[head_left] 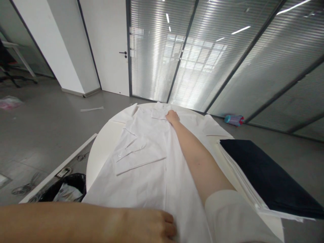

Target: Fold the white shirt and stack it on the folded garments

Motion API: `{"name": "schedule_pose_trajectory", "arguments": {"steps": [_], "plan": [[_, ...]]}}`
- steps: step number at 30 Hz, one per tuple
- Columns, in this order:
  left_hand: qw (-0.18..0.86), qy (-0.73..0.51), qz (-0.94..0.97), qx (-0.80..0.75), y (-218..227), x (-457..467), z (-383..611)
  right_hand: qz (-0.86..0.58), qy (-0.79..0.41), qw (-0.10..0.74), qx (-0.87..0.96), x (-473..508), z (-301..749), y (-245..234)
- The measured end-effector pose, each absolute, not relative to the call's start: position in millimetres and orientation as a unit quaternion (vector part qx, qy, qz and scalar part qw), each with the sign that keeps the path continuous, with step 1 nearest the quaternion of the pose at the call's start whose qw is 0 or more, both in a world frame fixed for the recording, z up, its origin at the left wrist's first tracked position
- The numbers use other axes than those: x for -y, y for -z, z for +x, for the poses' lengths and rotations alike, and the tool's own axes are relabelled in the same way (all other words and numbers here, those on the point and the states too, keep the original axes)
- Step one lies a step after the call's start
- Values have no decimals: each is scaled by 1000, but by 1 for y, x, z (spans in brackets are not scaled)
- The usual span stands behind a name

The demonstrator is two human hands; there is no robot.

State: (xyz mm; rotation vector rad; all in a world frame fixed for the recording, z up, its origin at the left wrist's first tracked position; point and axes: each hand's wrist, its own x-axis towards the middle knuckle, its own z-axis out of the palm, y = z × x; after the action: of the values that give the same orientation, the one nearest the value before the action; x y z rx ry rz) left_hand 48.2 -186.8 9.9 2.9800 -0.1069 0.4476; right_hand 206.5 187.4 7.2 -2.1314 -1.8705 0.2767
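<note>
- One white shirt (141, 187) lies spread over a round white counter (100, 158), its collar end toward the far edge and its body running back toward the wearer of the camera.
- One shirt sleeve (141, 160) is folded inward across the body, its cuff slit and a small button showing; the front edge runs lengthwise just beside it.
- The right hand (172, 116) rests on the cloth near the collar (160, 113), fingers bent; whether this grip pinches the fabric I cannot tell.
- The left hand (164, 226) lies low over the near part of the shirt, fingers curled and partly cut off by the bottom edge; I cannot tell whether its grip holds any cloth.
- To the right on the same counter sits a folded stack (265, 172), navy on top with white layers below, its near corner jutting past the rim.
- Left of the counter, a bin with a black liner (78, 182) holds crumpled waste, near loose cables (25, 189) on the grey floor (63, 118).
- Beyond are a white door (108, 47), glass partitions with blinds (152, 60), and a blue-and-pink bundle (234, 120) on the floor.
</note>
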Motion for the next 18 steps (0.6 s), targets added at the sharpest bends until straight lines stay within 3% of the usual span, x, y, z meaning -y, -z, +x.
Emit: {"name": "schedule_pose_trajectory", "arguments": {"steps": [12,18], "plan": [[80,-161,983,26,-13,184,55,-740,-73,158,650,-190,204,5],[64,-207,973,-86,-31,143,90,-683,-67,118,718,-200,213,-17]]}}
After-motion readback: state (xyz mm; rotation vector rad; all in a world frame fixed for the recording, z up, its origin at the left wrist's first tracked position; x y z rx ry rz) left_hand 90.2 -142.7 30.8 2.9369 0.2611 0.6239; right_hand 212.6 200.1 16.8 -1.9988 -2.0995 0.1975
